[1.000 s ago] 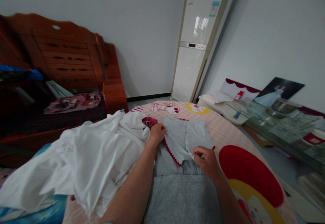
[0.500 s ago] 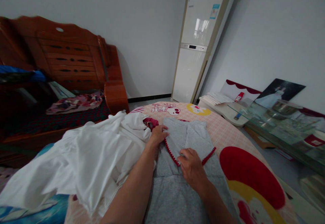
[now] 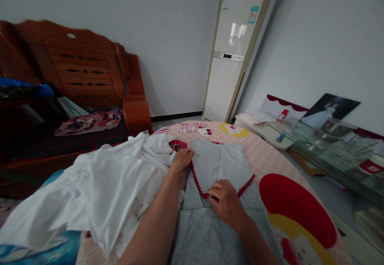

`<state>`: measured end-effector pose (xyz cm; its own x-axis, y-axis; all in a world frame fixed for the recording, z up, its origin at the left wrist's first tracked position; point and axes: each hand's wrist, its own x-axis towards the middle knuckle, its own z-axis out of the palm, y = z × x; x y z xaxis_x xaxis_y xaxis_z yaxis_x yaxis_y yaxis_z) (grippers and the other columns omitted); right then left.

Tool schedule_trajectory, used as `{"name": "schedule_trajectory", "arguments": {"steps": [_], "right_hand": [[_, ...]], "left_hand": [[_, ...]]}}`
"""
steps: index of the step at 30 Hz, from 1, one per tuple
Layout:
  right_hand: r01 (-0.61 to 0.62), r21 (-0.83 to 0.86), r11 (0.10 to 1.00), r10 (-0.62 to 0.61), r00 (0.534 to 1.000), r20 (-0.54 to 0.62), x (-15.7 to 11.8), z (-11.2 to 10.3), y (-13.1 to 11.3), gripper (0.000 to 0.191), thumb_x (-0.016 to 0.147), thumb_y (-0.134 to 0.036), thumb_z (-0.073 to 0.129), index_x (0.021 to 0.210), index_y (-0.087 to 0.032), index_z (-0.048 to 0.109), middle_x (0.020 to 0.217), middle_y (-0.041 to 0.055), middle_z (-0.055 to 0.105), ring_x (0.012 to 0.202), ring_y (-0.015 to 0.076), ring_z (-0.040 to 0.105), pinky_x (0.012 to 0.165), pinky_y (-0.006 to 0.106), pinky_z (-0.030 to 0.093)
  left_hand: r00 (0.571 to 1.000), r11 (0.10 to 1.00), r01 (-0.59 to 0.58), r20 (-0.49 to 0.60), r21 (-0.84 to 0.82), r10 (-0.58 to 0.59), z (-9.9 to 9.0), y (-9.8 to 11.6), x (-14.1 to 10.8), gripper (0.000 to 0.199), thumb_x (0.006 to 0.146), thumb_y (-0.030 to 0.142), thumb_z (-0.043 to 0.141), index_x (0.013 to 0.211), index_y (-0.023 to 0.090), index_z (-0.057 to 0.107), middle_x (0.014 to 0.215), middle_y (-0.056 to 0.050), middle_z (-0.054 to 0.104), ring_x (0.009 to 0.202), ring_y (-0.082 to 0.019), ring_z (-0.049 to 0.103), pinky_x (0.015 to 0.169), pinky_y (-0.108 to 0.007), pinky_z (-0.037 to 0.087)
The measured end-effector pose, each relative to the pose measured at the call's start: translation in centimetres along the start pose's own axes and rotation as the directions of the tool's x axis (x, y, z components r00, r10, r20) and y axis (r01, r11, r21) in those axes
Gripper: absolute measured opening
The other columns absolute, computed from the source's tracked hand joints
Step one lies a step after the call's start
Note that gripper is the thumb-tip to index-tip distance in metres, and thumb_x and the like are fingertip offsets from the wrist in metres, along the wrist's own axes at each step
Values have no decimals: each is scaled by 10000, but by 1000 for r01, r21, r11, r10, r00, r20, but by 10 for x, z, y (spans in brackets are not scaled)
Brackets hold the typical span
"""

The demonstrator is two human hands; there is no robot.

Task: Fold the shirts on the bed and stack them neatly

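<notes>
Grey garment (image 3: 220, 165) lies spread on the pink patterned cover (image 3: 264, 153) right in front of you, its upper part forming a flap with red scalloped trim (image 3: 246, 185). Looks like thin, soft knit: expect it light, limp, not slippery, nothing fragile, but quick to crease and it won't hold a shape by itself. Best hold for you is the trimmed edge or the outer corners; grab mid-panel and you'd likely just bunch it. Your hands are apart, both at the flap: the right hand (image 3: 225, 201) is pinched on the trim at the lower point, the left hand (image 3: 182, 159) has fingertips at the flap's left edge, can't tell if they grip. Main obstruction is on your left: a loose white cloth (image 3: 111, 177) heaped just beside the garment, under your left forearm, easy to snag. Small dark red item (image 3: 179, 143) sits just beyond the left hand. Blue cloth (image 3: 60, 243) shows under the white heap. Wooden bench (image 3: 78, 73) and tall white unit (image 3: 223, 81) stand well apart, not in your way.
</notes>
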<state>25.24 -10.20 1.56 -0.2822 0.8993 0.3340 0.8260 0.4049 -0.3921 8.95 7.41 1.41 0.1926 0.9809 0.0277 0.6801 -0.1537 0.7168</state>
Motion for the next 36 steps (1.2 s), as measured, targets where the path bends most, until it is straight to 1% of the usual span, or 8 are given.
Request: {"name": "schedule_trajectory", "arguments": {"steps": [4, 9, 15, 18, 26, 30, 33, 36], "right_hand": [[-3, -8, 1000, 3, 1000, -23, -1, -1, 3, 253, 739, -67, 611, 931, -212, 690, 1017, 63, 651, 953, 203, 539, 867, 340, 402], [-46, -144, 988, 46, 999, 0, -3, -5, 3, 464, 648, 4, 541, 1051, -194, 659, 1384, 111, 470, 1184, 261, 446, 974, 397, 387], [-87, -154, 984, 89, 996, 2, -2, -14, 11, 151, 838, -164, 523, 828, -176, 672, 1315, 126, 529, 1121, 253, 511, 977, 393, 402], [-165, -100, 981, 159, 985, -67, -2, -11, 23, 217, 891, -261, 500, 748, -175, 638, 1239, 147, 573, 1064, 243, 562, 922, 364, 441], [-337, 93, 937, 350, 902, -253, 1, -5, 35, 161, 656, -77, 504, 720, -183, 607, 918, 96, 655, 816, 200, 613, 765, 306, 463], [-421, 427, 800, 552, 795, -250, 1, -20, 49, 265, 595, -136, 506, 797, -178, 673, 759, 40, 683, 733, 197, 625, 677, 280, 467], [-473, 669, 573, 757, 617, -213, -4, -31, 66, 218, 553, -193, 562, 731, -165, 684, 601, 2, 641, 545, 154, 566, 510, 246, 410], [-456, 802, 386, 885, 428, -182, -10, -34, 81, 211, 488, -195, 595, 675, -158, 683, 460, -47, 538, 409, 95, 429, 407, 222, 294]], "left_hand": [[999, 999, 1, 34, 37, -2, -2, 1, -1, 264, 776, 188, 624, 1022, 126, 696, 858, -51, 720, 772, -136, 645, 674, -191, 440], [991, 997, -64, -112, 31, 67, 2, 20, -4, 316, 726, 103, 638, 1036, 140, 687, 943, -63, 722, 846, -145, 651, 792, -224, 475], [963, 960, -175, 166, -220, 213, 23, 53, -18, 181, 773, 136, 550, 868, 137, 704, 579, 17, 645, 533, -101, 607, 569, -189, 478], [944, 961, -166, 246, -220, 219, 31, 59, -25, 160, 742, 118, 543, 791, 135, 695, 558, 17, 636, 504, -100, 599, 533, -181, 469], [883, 963, -117, 418, -243, 213, 41, 57, -30, 160, 725, 118, 512, 777, 131, 663, 560, 11, 639, 506, -105, 608, 499, -169, 458], [833, 949, -158, 479, -272, 276, 44, 58, -33, 146, 702, 129, 527, 755, 124, 663, 564, 14, 633, 512, -107, 606, 509, -175, 456], [788, 955, -183, 546, -235, 285, 44, 64, -36, 161, 694, 124, 527, 760, 125, 674, 566, 17, 632, 524, -104, 604, 527, -176, 456], [785, 953, -276, 543, -123, 297, 47, 70, -40, 193, 659, 98, 556, 787, 139, 695, 582, 19, 645, 546, -102, 596, 560, -176, 448]]}}
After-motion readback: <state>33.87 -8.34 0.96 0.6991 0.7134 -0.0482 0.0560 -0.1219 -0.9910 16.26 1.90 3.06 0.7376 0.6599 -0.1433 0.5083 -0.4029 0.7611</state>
